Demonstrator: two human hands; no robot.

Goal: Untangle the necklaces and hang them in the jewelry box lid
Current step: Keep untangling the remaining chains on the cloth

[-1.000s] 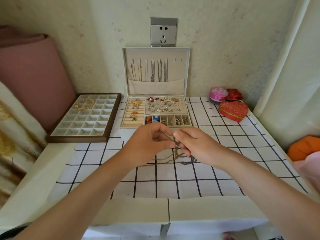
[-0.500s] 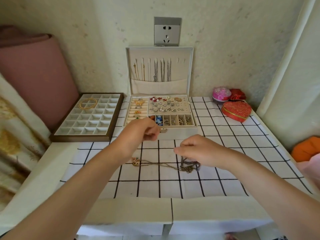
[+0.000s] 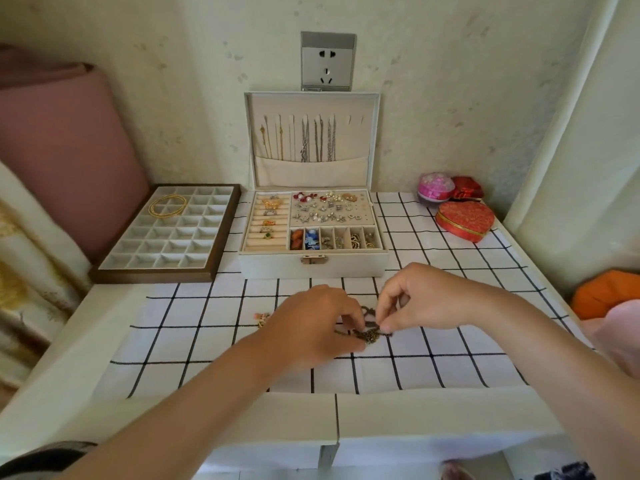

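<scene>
A dark tangle of necklaces (image 3: 371,330) lies on the checked cloth (image 3: 194,341) in front of the jewelry box (image 3: 311,265). My left hand (image 3: 311,327) is down on the cloth with fingertips pinching the tangle's left side. My right hand (image 3: 422,299) pinches the tangle from the right with thumb and forefinger. A small gold pendant (image 3: 262,317) lies on the cloth left of my left hand. The open lid (image 3: 372,140) stands upright against the wall, with several chains (image 3: 313,140) hanging inside above a fabric pocket.
A brown tray of white compartments (image 3: 104,268) with gold bangles (image 3: 167,205) sits left of the box. A red heart-shaped box (image 3: 464,220), a pink round box (image 3: 435,187) and a red pouch (image 3: 467,188) stand at back right. An orange thing (image 3: 604,289) lies at the right edge.
My left hand came down from near the box front to the tangle. My right hand stayed at the tangle. Earlier both hands held the chains lifted; now they lie on the cloth.
</scene>
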